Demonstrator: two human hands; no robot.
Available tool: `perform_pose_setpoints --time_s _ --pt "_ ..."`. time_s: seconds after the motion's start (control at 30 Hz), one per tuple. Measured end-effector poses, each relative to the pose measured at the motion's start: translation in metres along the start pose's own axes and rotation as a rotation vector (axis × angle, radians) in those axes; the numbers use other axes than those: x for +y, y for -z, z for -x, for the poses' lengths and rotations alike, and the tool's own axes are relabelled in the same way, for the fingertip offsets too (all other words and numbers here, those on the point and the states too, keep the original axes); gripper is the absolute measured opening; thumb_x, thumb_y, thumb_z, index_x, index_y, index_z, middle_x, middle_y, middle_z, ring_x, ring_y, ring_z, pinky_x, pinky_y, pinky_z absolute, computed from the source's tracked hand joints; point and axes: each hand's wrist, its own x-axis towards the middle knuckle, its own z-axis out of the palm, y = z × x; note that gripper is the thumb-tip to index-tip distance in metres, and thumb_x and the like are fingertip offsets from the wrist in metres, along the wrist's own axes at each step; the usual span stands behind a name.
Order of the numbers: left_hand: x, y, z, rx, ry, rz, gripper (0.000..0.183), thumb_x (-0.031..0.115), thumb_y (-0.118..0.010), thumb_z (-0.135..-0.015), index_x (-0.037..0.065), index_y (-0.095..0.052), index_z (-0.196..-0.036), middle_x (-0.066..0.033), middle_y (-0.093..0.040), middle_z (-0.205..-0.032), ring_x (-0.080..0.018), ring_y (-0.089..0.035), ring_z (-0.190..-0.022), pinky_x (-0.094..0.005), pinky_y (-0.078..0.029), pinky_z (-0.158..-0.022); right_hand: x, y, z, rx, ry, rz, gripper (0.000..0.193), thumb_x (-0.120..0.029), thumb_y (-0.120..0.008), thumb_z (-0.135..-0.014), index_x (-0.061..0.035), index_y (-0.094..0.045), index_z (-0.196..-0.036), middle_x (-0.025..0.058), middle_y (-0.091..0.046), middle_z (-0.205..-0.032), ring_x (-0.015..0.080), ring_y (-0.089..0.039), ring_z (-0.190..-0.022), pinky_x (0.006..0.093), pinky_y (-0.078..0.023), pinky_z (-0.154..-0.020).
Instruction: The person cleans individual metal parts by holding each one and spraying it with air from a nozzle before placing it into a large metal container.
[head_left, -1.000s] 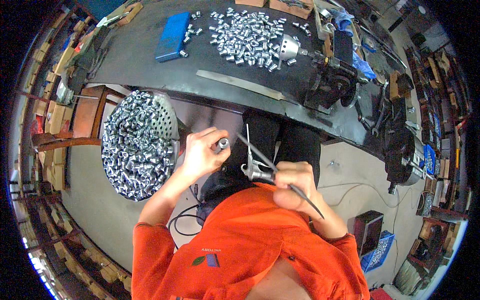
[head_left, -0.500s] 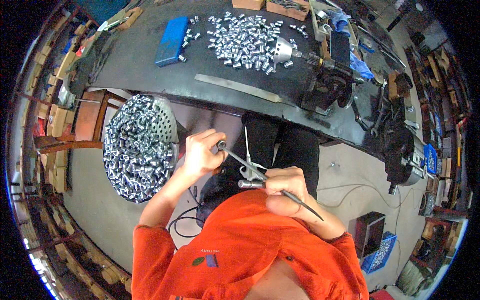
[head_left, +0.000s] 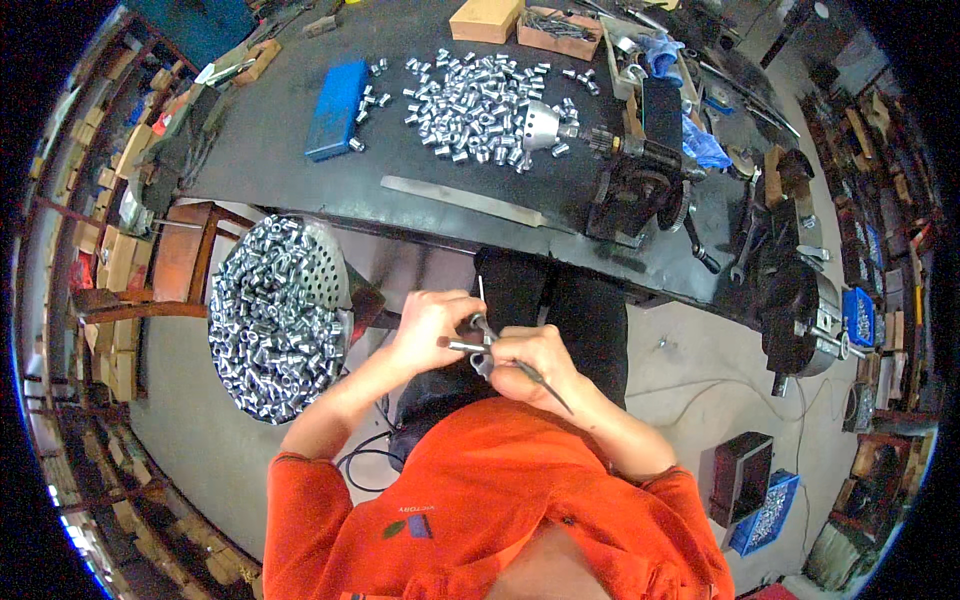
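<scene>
Both hands meet over the lap — left hand [head_left: 428, 325] pinching a small metal sleeve [head_left: 478, 326], right hand [head_left: 530, 362] at its three o'clock gripping a thin tool [head_left: 535, 378].

Left hand [head_left: 428, 325] and right hand [head_left: 530, 360] meeting over the lap, a thin metal tool [head_left: 480, 340] between them. To the left, perforated basket [head_left: 335, 265] filled with metal sleeves [head_left: 265, 320]. Ahead, workbench [head_left: 270, 150]: flat box [head_left: 335, 95] at left, loose sleeve pile [head_left: 470, 95] at centre, long flat file [head_left: 462, 200] along the near edge, bench vise [head_left: 640, 170] at right.
</scene>
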Motion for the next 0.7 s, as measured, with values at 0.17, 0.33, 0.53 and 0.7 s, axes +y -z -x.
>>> perform_pose_setpoints --time_s 0.17,0.33,0.53,0.7 --pt "-0.053 0.002 -0.038 0.043 0.191 -0.082 0.025 0.016 -0.066 -0.060 0.007 -0.068 -0.083 -0.0147 -0.064 -0.070 -0.0320 -0.063 -0.064 -0.0387 -0.050 -0.060 -0.017 0.026 0.011 0.173 0.055 0.054 0.023 -0.010 -0.062 -0.063 -0.0042 -0.041 -0.058 0.0099 -0.039 -0.055 0.0278 -0.042 -0.046 0.0370 -0.031 -0.042" --pt "-0.093 0.021 -0.137 0.170 0.271 -0.104 0.026 0.019 -0.063 -0.066 0.008 -0.069 -0.089 -0.0154 -0.065 -0.074 -0.0312 -0.064 -0.070 -0.0396 -0.052 -0.067 -0.007 0.026 0.028 0.226 -0.049 0.073 0.023 -0.008 -0.059 -0.059 -0.0034 -0.038 -0.054 0.0103 -0.037 -0.054 0.0265 -0.039 -0.044 0.0364 -0.028 -0.042" --pt "-0.108 0.093 -0.153 0.336 0.278 0.381 0.034 0.014 -0.061 -0.080 -0.004 -0.058 -0.108 -0.0046 -0.061 -0.063 -0.0090 -0.056 -0.050 -0.0267 -0.045 -0.050 0.006 0.016 0.032 0.261 -0.049 0.072 0.024 -0.007 -0.058 -0.056 -0.0047 -0.034 -0.054 0.0078 -0.033 -0.052 0.0228 -0.036 -0.043 0.0336 -0.025 -0.041" --pt "-0.140 0.128 -0.035 0.082 0.448 -0.095 0.033 0.022 -0.065 -0.080 0.000 -0.062 -0.105 -0.0093 -0.062 -0.064 -0.0159 -0.059 -0.054 -0.0319 -0.048 -0.054 0.007 0.013 0.030 0.260 -0.099 0.031 0.021 -0.002 -0.056 -0.055 -0.0035 -0.035 -0.053 0.0074 -0.033 -0.052 0.0209 -0.036 -0.044 0.0318 -0.026 -0.042"
